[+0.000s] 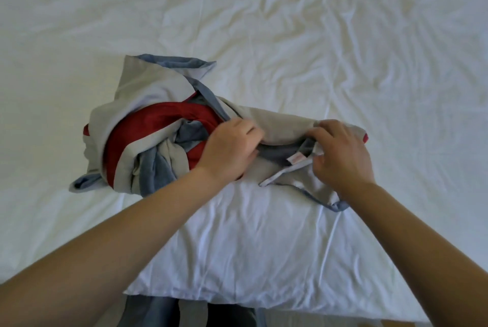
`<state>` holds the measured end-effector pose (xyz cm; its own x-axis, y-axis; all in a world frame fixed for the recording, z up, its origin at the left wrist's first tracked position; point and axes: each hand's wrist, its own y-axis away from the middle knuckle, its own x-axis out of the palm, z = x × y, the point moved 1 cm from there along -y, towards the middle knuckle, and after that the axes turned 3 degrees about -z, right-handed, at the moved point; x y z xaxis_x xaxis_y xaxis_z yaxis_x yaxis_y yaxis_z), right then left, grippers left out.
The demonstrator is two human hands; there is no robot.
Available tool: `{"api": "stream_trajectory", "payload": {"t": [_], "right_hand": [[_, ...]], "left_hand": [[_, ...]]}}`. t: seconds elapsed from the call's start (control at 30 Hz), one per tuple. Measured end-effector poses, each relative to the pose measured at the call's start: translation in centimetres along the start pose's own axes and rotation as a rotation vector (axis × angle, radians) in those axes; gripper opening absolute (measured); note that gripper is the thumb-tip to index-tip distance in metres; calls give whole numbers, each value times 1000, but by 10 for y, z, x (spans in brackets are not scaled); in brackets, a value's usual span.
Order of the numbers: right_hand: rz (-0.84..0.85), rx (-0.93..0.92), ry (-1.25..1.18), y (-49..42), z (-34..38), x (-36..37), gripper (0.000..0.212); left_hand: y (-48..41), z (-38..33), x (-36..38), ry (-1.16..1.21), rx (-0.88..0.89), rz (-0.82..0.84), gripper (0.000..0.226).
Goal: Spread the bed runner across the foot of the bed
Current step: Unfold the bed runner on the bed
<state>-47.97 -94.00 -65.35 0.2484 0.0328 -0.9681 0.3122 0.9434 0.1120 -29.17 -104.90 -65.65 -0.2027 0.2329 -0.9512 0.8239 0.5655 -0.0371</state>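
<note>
The bed runner (148, 126) lies bunched in a heap on the white bed (290, 49), just beyond the near edge. It is grey with a red band and blue-grey trim, and a small pink label shows near its right end. My left hand (229, 147) grips a fold in the middle of the heap. At the right end of the runner, my right hand (340, 152) pinches the cloth beside the label. Part of the runner hangs down over the near edge of the bed, between my arms.
The white sheet is wrinkled, most of all at the far right. A smoother white stretch of sheet (250, 242) lies under my forearms at the bed's near edge. Below that edge, dark clothing and a strip of floor show.
</note>
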Motion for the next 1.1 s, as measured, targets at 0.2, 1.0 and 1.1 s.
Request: {"api": "stream_trajectory", "payload": {"t": [0.2, 1.0, 1.1], "right_hand": [[80, -118, -35, -22, 75, 8, 39], [193, -298, -134, -146, 286, 48, 47], [244, -387, 5, -166, 313, 43, 35]], "left_hand": [[28, 81, -47, -130, -185, -170, 37], [75, 210, -84, 324, -461, -193, 27], [84, 232, -93, 283, -492, -136, 34]]}}
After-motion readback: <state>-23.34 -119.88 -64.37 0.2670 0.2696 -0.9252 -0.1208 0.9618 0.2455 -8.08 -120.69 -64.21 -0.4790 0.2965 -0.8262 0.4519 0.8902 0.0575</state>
